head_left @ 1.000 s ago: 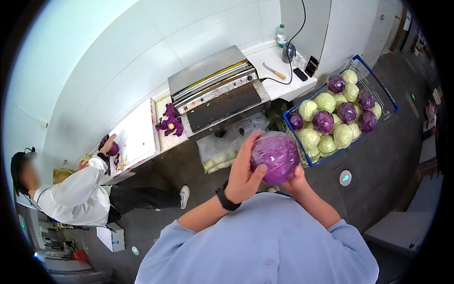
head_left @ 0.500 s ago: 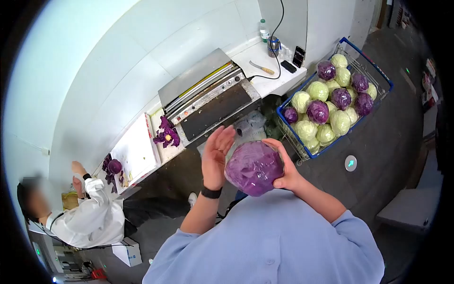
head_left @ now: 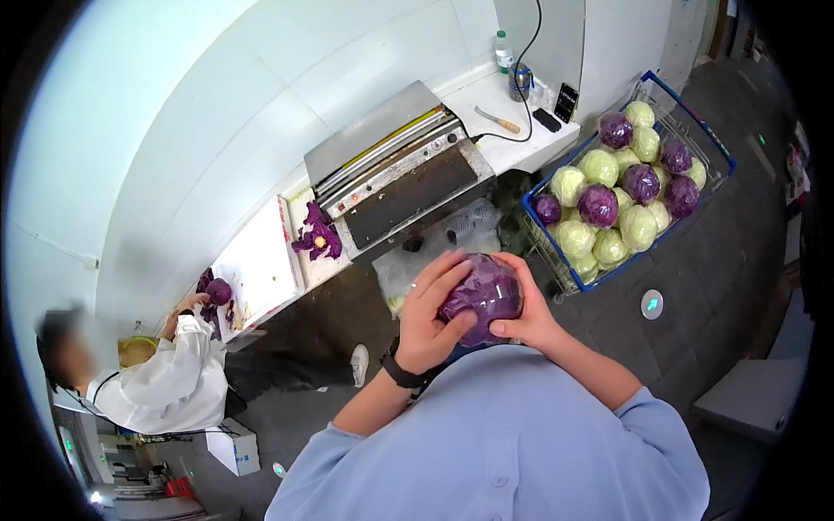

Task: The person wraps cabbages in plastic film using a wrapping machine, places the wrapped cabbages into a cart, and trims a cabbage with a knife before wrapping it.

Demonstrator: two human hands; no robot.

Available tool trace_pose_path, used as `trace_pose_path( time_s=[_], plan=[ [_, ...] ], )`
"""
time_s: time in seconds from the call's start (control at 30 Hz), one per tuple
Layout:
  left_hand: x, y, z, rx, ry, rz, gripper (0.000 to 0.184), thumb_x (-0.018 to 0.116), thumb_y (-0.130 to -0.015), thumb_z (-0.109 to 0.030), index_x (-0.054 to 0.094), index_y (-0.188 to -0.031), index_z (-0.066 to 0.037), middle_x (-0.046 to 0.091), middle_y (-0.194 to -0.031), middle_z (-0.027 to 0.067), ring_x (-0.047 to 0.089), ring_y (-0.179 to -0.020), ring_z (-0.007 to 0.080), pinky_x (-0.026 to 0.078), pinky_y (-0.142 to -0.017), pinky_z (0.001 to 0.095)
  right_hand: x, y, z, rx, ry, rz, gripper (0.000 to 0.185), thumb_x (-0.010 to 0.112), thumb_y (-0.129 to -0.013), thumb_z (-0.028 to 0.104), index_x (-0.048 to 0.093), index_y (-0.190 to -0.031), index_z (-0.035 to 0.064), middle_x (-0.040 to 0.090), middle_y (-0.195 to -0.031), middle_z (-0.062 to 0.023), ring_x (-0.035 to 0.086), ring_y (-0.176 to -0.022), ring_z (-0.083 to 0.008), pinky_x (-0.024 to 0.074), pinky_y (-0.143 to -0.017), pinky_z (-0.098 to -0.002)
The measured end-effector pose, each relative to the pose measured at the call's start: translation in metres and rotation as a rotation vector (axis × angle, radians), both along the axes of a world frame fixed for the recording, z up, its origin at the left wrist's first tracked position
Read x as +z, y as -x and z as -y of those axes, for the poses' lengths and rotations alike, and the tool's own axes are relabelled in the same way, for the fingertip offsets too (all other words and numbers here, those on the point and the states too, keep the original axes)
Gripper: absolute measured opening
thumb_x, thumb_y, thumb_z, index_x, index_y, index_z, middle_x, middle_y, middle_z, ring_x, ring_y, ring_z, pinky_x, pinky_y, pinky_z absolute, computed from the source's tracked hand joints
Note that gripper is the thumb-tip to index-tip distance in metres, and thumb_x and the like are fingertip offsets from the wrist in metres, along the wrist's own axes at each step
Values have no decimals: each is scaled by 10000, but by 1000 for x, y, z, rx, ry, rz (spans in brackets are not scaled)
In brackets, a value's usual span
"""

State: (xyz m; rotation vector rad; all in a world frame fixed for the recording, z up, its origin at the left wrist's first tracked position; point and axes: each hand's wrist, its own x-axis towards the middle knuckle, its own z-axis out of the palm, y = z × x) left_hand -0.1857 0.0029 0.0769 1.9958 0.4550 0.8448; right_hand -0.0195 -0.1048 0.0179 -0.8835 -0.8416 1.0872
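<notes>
A red cabbage (head_left: 486, 295) in shiny cling film is held in front of my body, between both hands. My left hand (head_left: 432, 313) lies over its left side with the fingers across the top and the thumb on the near face. On the opposite side, my right hand (head_left: 530, 306) wraps round it, thumb at the front. Beyond the cabbage stands a film wrapping machine (head_left: 400, 174) with a dark heating plate. To the right, a blue-rimmed cart (head_left: 569, 273) holds several wrapped green and red cabbages.
A knife (head_left: 497, 120), a phone (head_left: 565, 102), a flask (head_left: 519, 82) and a bottle (head_left: 503, 52) stand or lie on the counter. Loose purple leaves (head_left: 318, 234) lie left of the machine. A co-worker in white (head_left: 165, 382) reaches to another red cabbage (head_left: 218, 292) beside a white box (head_left: 261, 260).
My left hand, raised off the cabbage before, now rests on it. The cabbage has turned and moved slightly right. The co-worker's hand has moved onto the other red cabbage.
</notes>
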Motion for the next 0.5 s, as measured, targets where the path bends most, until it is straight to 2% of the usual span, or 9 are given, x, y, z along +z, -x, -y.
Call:
trace_pose_path(
  time_s=[0.07,0.1,0.2,0.23,0.33,0.37,0.47,0.5],
  plan=[
    [-3,1,-10,-39,-49,-23,419,465,-1056,-251,580,-1352,23,563,-1433,200,530,-1332,311,388,-1129,393,-1,-2,0,18,-20,32,1083,938,-654,279,320,-1518,66,465,-1430,-132,463,-1345,-251,351,-1150,-393],
    [-12,2,-14,-78,109,32,411,469,-1056,-220,555,-1382,15,560,-1438,192,540,-1318,300,385,-1131,377,-2,-3,0,23,-22,75,1078,939,-654,278,326,-1514,64,470,-1427,-134,468,-1341,-251,356,-1146,-395],
    [-23,5,-24,-69,570,86,463,451,-1087,-295,520,-1416,25,564,-1433,180,538,-1316,268,380,-1138,382,-1,-7,3,24,-9,160,1066,937,-656,287,335,-1507,64,477,-1416,-133,475,-1331,-245,364,-1137,-388],
    [-24,7,-24,35,495,82,524,492,-1070,-336,473,-1451,24,537,-1460,179,524,-1332,264,384,-1138,382,-1,-7,2,24,5,160,1066,935,-657,297,332,-1506,65,474,-1413,-127,470,-1330,-238,363,-1134,-378],
    [-23,17,-24,-134,433,152,651,680,-966,-278,420,-1497,-5,477,-1515,135,495,-1354,241,365,-1148,350,5,-10,-3,27,69,139,1037,924,-672,295,344,-1499,63,482,-1406,-126,473,-1324,-230,363,-1131,-367],
    [-19,18,-23,-124,382,-44,927,846,-821,-332,347,-1534,-14,451,-1526,125,495,-1348,237,377,-1143,362,9,-12,-6,30,95,129,1022,920,-679,290,351,-1496,61,487,-1404,-128,477,-1321,-230,364,-1131,-367],
    [-35,18,-28,-256,641,63,1053,908,-736,-388,333,-1537,-19,482,-1484,120,500,-1345,245,393,-1135,372,18,-13,-15,60,157,276,1021,933,-680,290,359,-1488,43,561,-1349,-154,541,-1271,-240,415,-1102,-381],
    [-45,17,-28,-225,765,108,1073,897,-735,-468,332,-1531,-22,502,-1450,112,510,-1335,245,414,-1120,379,23,-14,-19,66,218,393,1067,909,-708,409,319,-1517,37,592,-1317,-197,584,-1237,-274,451,-1065,-380]
  ],
)
